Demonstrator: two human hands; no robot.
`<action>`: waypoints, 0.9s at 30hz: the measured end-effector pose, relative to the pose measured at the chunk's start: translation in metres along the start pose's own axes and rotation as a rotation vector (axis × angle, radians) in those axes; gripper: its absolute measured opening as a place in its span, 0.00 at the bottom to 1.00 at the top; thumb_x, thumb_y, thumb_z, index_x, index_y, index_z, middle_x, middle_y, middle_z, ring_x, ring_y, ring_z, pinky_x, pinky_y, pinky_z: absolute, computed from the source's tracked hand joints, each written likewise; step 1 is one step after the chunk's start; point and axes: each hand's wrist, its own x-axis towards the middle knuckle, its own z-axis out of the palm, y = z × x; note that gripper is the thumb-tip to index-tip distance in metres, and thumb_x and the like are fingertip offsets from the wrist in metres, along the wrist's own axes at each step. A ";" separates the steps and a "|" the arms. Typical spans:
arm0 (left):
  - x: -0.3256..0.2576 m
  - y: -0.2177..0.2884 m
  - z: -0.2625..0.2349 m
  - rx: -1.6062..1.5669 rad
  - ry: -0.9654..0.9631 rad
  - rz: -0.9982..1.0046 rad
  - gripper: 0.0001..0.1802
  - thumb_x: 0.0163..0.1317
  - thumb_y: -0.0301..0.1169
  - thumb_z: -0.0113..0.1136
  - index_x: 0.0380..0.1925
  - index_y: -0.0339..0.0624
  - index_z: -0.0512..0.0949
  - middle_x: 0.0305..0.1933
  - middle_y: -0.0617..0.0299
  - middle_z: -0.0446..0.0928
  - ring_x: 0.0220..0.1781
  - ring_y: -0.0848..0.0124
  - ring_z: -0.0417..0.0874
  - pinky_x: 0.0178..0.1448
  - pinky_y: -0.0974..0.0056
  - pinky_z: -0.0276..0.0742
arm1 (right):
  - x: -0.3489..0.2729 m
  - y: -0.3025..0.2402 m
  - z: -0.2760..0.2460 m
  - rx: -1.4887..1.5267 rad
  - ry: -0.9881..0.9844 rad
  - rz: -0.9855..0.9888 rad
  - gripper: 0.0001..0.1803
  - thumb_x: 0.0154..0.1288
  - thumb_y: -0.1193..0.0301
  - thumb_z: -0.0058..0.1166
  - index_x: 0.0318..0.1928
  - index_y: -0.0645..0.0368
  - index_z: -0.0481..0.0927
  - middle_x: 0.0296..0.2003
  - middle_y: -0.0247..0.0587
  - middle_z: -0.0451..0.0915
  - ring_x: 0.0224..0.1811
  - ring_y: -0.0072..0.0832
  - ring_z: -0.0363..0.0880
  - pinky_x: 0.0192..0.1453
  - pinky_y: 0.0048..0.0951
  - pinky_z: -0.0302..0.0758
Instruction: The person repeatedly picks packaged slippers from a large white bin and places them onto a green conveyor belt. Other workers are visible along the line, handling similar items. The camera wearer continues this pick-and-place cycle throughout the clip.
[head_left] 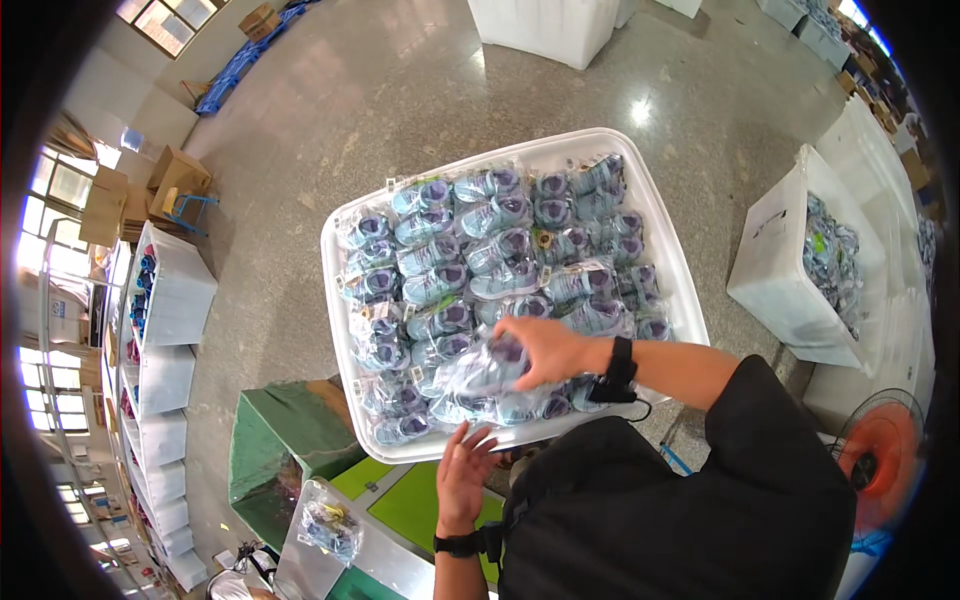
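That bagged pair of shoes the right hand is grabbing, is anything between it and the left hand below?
Nothing visible. The right hand rests on a clear bagged pair of shoes atop the pile in the white bin. The left hand is open at the bin's near rim, apart from the bag, with only the rim between.

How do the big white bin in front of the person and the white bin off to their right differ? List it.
The big white bin is wide, shallow-looking and packed to the rim with bagged shoes; the right-hand white bin looks narrower and taller-walled, its bags sitting below the rim. The right hand reaches into the first only. Both are white and hold bagged shoes.
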 end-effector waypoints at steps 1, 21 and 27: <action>-0.006 0.000 -0.012 0.026 0.093 0.010 0.29 0.76 0.43 0.50 0.71 0.40 0.63 0.62 0.48 0.75 0.61 0.56 0.78 0.64 0.52 0.76 | -0.001 0.011 -0.013 0.008 0.047 -0.001 0.44 0.40 0.60 0.75 0.60 0.55 0.69 0.48 0.50 0.79 0.51 0.49 0.79 0.55 0.43 0.75; -0.187 -0.106 -0.172 -0.042 0.913 -0.065 0.28 0.75 0.45 0.48 0.70 0.47 0.66 0.66 0.51 0.71 0.63 0.54 0.73 0.69 0.47 0.69 | 0.014 0.252 -0.053 -0.291 0.306 0.501 0.32 0.59 0.74 0.57 0.65 0.42 0.74 0.68 0.37 0.72 0.76 0.46 0.59 0.75 0.56 0.58; -0.200 -0.123 -0.174 -0.065 0.881 -0.106 0.27 0.75 0.44 0.51 0.69 0.47 0.67 0.61 0.52 0.75 0.60 0.56 0.76 0.66 0.49 0.72 | 0.036 0.244 -0.032 -0.267 0.363 0.344 0.29 0.57 0.73 0.60 0.61 0.45 0.77 0.65 0.39 0.73 0.74 0.46 0.61 0.74 0.45 0.63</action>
